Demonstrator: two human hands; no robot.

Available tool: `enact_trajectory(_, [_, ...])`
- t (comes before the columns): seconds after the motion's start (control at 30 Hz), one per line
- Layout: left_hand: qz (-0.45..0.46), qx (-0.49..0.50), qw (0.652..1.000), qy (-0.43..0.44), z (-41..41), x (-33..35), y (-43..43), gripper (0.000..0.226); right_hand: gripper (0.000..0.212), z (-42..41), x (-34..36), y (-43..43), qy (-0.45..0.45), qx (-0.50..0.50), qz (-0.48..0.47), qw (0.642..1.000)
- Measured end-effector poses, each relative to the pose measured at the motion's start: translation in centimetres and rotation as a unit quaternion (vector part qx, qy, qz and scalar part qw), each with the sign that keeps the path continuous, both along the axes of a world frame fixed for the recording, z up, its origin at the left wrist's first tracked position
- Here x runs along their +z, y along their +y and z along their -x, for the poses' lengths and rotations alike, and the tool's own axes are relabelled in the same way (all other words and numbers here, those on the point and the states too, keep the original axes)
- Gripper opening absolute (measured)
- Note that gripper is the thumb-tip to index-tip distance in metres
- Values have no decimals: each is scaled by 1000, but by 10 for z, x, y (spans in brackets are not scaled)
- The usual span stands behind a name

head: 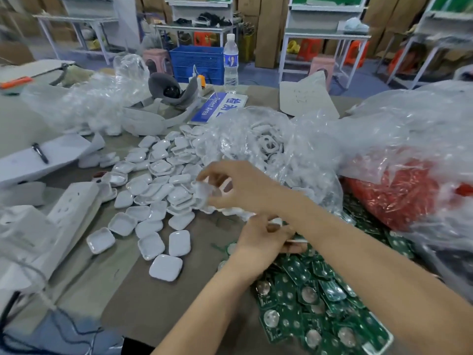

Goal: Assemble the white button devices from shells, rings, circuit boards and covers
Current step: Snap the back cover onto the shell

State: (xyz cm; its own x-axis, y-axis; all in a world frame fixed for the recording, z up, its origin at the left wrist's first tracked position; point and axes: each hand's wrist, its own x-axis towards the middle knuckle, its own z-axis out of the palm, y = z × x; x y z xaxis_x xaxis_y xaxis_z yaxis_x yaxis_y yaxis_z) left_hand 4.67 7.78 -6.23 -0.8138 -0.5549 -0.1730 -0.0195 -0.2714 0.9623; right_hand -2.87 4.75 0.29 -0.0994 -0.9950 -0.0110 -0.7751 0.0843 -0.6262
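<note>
Many white square shells [158, 180] lie spread across the middle of the table. My right hand [240, 190] reaches left over them and pinches a small white plastic piece [202, 192] between thumb and fingertips. Just below it, my left hand [263, 239] is curled round a small white part [277, 222]; blur hides its exact shape. A heap of green circuit boards [307, 290] with round metal pads lies under and to the right of my left forearm. A clear bag of white rings [268, 144] sits behind my right hand.
A white power strip [74, 208] and cables lie at the left. A bag of red parts [394, 196] fills the right side. A water bottle [230, 62], a blue sign [217, 106], a grey headset [169, 96] and a pen [39, 152] sit further back.
</note>
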Motion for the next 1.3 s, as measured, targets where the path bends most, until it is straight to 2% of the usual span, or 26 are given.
enact_trajectory(0.1, [-39, 10, 999, 26, -2, 4, -2, 17, 37, 32, 29, 59, -197, -68, 138, 968])
enact_trajectory(0.17, [-80, 3, 996, 44, -3, 6, 0, 17, 34, 50, 31, 103, -251, -131, 185, 941])
enact_trajectory(0.23, [-129, -1, 990, 57, -2, 10, 5, 18, 31, 61, 20, 142, -245, -229, 210, 918])
enact_trajectory(0.37, [-178, -13, 983, 51, 8, 14, 20, 23, 21, 48, -13, 192, -209, -383, 164, 885])
enact_trajectory(0.53, [-233, -4, 970, 75, 25, 16, 45, 12, 22, 20, -36, 202, -178, -452, 175, 857])
enact_trajectory(0.6, [-263, -4, 960, 95, 28, 16, 53, 16, 25, 20, -37, 201, -152, -469, 187, 850])
enact_trajectory(0.7, [-294, -12, 947, 127, 31, 14, 60, 21, 31, 27, -34, 197, -119, -475, 179, 853])
enact_trajectory(0.83, [-294, -52, 944, 144, 31, 13, 63, 47, 30, 34, -27, 196, -110, -462, 165, 865])
enact_trajectory(1.0, [-280, -65, 941, 175, 31, 10, 62, 44, 26, 39, -13, 200, -135, -424, 150, 883])
enact_trajectory(1.1, [-224, -75, 958, 164, 31, 7, 59, 52, 35, 41, -4, 204, -169, -399, 153, 888])
enact_trajectory(1.3, [-35, -135, 982, 126, 29, 8, 41, 52, 43, 45, 0, 209, -104, -357, 142, 917])
